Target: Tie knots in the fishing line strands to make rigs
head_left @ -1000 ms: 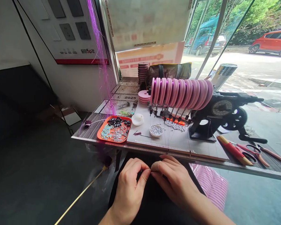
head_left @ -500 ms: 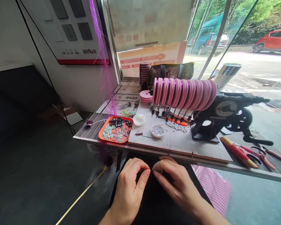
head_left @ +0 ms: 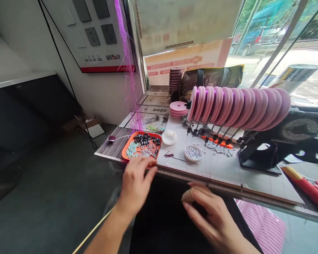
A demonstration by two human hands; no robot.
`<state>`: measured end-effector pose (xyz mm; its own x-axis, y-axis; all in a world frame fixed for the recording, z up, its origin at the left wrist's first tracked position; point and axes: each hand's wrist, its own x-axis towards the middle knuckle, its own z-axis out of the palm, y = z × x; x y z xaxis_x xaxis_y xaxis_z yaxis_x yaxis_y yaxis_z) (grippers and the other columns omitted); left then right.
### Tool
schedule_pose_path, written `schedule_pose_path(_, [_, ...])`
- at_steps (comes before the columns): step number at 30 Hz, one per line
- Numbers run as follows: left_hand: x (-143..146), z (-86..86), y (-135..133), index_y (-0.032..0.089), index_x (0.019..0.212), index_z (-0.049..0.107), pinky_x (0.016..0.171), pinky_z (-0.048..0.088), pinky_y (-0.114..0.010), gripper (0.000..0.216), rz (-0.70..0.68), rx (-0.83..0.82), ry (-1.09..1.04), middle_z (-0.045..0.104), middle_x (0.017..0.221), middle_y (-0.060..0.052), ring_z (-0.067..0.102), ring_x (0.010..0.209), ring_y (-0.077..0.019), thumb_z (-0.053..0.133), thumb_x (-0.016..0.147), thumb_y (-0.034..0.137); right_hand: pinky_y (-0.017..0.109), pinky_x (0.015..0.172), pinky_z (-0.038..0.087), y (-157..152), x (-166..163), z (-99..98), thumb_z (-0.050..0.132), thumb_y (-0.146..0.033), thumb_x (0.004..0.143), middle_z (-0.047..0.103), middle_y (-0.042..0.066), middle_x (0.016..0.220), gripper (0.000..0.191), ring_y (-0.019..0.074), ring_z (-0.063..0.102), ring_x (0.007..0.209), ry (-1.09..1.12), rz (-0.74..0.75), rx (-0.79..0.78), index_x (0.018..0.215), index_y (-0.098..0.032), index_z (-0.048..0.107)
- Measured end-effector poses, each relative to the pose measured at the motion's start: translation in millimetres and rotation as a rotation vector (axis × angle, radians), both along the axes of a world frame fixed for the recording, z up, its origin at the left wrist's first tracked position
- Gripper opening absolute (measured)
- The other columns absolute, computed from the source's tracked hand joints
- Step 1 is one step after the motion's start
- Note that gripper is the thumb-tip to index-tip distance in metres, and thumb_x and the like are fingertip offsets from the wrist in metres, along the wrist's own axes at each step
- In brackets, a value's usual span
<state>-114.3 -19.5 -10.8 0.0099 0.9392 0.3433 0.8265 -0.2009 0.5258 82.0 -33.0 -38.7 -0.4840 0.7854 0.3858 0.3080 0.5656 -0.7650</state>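
Observation:
My left hand [head_left: 136, 181] is at the near edge of an orange tray [head_left: 125, 152], thumb and fingertips slightly apart, and I see nothing between them. Inside the tray lie black beads [head_left: 143, 139], pale green tube-shaped pieces [head_left: 131, 149] and small silvery pieces [head_left: 148, 151]. My right hand [head_left: 210, 211] hovers over the dark lap area below the table edge, thumb and index finger pinched together. A tan wrap [head_left: 187, 195] covers one of its fingertips. Whatever that pinch holds, if anything, is too small to make out.
A small white dish of pearly beads [head_left: 193, 153] stands on the white board, left of loose beads [head_left: 221, 149]. Pink spools [head_left: 238, 107] line a black hand-cranked machine [head_left: 259, 158]. Red-handled tool [head_left: 304, 185] lies right. Purple strands [head_left: 125, 46] hang at left. A yellowish stick [head_left: 92, 231] slants lower left.
My left hand has moved away from my right hand, left and up to the orange tray. The right hand stays pinched over the lap. The view has turned left.

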Motion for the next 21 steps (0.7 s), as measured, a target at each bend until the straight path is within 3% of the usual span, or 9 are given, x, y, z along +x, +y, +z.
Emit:
schedule_pose_path(3, [-23.4, 0.4, 36.9, 0.02, 0.081, 0.064, 0.08, 0.042, -0.035, 0.01, 0.031, -0.043, 0.224, 0.059, 0.086, -0.004, 0.053, 0.088, -0.021, 0.056, 0.079, 0.014, 0.034, 0.09, 0.042, 2.2, 0.5, -4.9, 0.043, -0.014, 0.085, 0.056, -0.002, 0.064, 0.014, 0.0121, 0.056, 0.059, -0.027, 0.032, -0.001, 0.073, -0.021, 0.046])
schedule_pose_path(7, [-34.6, -3.4, 61.9, 0.022, 0.074, 0.067, 0.078, 0.041, -0.035, 0.006, 0.005, -0.104, 0.296, 0.058, 0.084, -0.002, 0.052, 0.087, -0.0216, 0.062, 0.074, 0.019, 0.033, 0.093, 0.04, 5.3, 2.3, -10.1, 0.044, -0.011, 0.084, 0.057, -0.004, 0.067, 0.013, 0.011, 0.058, 0.062, -0.051, 0.051, -0.002, 0.076, -0.022, 0.046])
schedule_pose_path(12, [-37.7, 0.1, 61.9, 0.02, 0.077, 0.067, 0.075, 0.04, -0.037, 0.013, 0.03, -0.113, 0.31, 0.058, 0.087, -0.005, 0.051, 0.088, -0.0231, 0.054, 0.079, 0.019, 0.031, 0.086, 0.045, 7.1, 2.4, -9.9, 0.043, -0.012, 0.083, 0.057, -0.004, 0.062, 0.014, 0.0107, 0.057, 0.055, -0.016, 0.023, 0.032, 0.073, -0.022, 0.046])
schedule_pose_path(21, [-34.4, 2.4, 64.3, 0.024, 0.069, 0.067, 0.077, 0.042, -0.033, 0.019, -0.152, -0.15, 0.313, 0.056, 0.085, 0.0, 0.051, 0.085, -0.0186, 0.056, 0.074, 0.009, 0.031, 0.087, 0.045, 7.6, 1.7, -8.6, 0.044, -0.011, 0.082, 0.058, -0.005, 0.062, 0.014, 0.01, 0.057, 0.054, -0.012, 0.029, 0.04, 0.072, -0.022, 0.046])
